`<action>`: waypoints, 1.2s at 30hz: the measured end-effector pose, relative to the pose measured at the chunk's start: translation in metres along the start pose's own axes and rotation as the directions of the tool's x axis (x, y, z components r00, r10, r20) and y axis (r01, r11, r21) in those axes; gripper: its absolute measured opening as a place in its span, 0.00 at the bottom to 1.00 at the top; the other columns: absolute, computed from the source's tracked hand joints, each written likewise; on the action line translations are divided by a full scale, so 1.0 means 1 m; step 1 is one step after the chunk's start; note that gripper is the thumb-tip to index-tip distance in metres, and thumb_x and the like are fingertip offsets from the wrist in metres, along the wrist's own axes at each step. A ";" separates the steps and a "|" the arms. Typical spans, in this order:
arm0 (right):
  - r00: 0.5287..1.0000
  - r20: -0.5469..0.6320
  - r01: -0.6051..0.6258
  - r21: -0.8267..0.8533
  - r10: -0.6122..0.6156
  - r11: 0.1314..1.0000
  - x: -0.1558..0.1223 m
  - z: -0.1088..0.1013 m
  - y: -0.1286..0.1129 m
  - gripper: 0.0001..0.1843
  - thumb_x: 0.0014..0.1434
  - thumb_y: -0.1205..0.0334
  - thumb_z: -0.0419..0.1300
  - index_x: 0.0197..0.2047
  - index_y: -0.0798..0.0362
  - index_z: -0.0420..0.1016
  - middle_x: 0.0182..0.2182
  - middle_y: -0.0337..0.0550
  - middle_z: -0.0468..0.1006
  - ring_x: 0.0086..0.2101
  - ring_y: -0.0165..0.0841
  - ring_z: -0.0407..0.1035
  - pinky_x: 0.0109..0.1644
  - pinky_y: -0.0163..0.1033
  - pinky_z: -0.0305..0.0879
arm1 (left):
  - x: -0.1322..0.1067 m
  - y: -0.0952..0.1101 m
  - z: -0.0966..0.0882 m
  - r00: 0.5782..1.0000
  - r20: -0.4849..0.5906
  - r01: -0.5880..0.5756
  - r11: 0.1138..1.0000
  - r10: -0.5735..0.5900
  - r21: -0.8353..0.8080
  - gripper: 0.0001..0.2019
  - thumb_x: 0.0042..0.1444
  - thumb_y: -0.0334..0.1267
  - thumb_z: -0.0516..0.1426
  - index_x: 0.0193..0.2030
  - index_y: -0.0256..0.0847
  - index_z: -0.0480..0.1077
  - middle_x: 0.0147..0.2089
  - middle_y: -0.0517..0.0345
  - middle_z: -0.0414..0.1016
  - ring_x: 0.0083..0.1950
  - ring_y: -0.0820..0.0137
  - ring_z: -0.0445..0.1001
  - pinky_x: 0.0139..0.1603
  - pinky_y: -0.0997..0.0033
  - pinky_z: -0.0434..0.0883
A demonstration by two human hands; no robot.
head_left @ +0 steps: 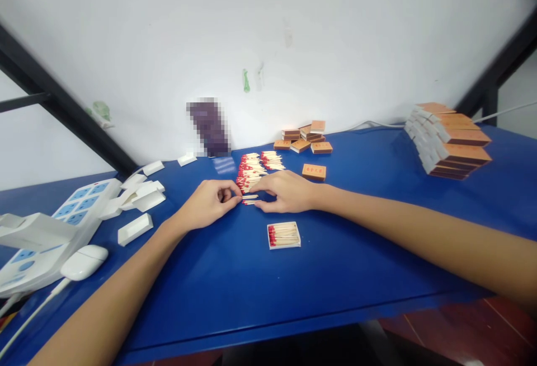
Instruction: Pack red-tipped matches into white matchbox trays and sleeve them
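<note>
The blue worktop (201, 293) carries matches (250, 169) and a filled tray (285, 247) mid-frame, matchboxes (314, 172) right of centre, a matchbox stack (459, 150) far right, white trays (135, 229) and a power strip (93, 201) left.

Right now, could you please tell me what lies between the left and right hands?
In the head view, some red-tipped matches lie between the left hand and the right hand.

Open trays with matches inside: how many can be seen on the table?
1: the filled tray lies on the table, nearer the camera than the right hand. Others may hide inside closed boxes.
</note>
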State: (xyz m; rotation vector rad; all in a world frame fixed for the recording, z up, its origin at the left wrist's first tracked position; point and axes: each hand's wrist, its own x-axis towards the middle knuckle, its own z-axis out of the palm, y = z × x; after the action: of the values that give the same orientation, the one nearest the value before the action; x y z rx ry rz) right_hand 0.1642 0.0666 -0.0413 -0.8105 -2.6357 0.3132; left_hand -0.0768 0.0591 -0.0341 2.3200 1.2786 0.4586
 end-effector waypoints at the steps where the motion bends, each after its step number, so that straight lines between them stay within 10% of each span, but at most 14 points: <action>1: 1.000 -0.001 0.004 0.005 -0.004 1.000 0.000 0.000 0.000 0.18 0.61 0.56 0.58 0.52 0.53 0.77 0.37 0.43 0.80 0.32 0.31 0.68 0.35 0.35 0.55 | 0.000 0.000 0.000 1.000 -0.002 0.002 1.000 -0.002 -0.004 0.10 0.60 0.44 0.56 0.37 0.40 0.74 0.23 0.65 0.66 0.25 0.75 0.61 0.27 0.75 0.58; 11: 0.999 -0.043 0.000 0.042 0.002 0.999 -0.001 0.003 0.003 0.11 0.61 0.56 0.61 0.34 0.55 0.78 0.27 0.37 0.74 0.27 0.27 0.63 0.32 0.34 0.51 | 0.000 0.003 0.001 1.000 -0.006 0.001 1.000 -0.001 0.015 0.11 0.61 0.44 0.55 0.37 0.40 0.73 0.24 0.64 0.67 0.25 0.74 0.62 0.28 0.74 0.59; 22: 0.976 0.166 -0.142 0.009 0.138 0.990 -0.015 -0.017 -0.004 0.06 0.64 0.64 0.55 0.38 0.54 0.73 0.33 0.41 0.76 0.30 0.29 0.64 0.34 0.35 0.54 | -0.003 0.007 0.000 0.996 0.039 -0.082 0.983 0.076 0.165 0.11 0.66 0.42 0.50 0.42 0.40 0.71 0.24 0.64 0.68 0.24 0.74 0.64 0.28 0.73 0.58; 36: 0.940 0.121 -0.272 -0.297 0.319 0.915 -0.059 -0.025 -0.014 0.10 0.70 0.63 0.47 0.40 0.55 0.66 0.34 0.46 0.76 0.28 0.32 0.67 0.30 0.36 0.53 | -0.004 0.021 0.003 0.985 0.121 -0.147 0.965 0.123 0.218 0.11 0.67 0.45 0.49 0.42 0.42 0.68 0.24 0.64 0.65 0.25 0.72 0.64 0.29 0.73 0.57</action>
State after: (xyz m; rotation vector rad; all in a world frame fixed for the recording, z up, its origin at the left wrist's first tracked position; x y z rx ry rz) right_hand 0.2126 0.0235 -0.0305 -1.3386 -2.7454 0.0914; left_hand -0.0627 0.0449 -0.0254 2.5952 1.1801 0.2381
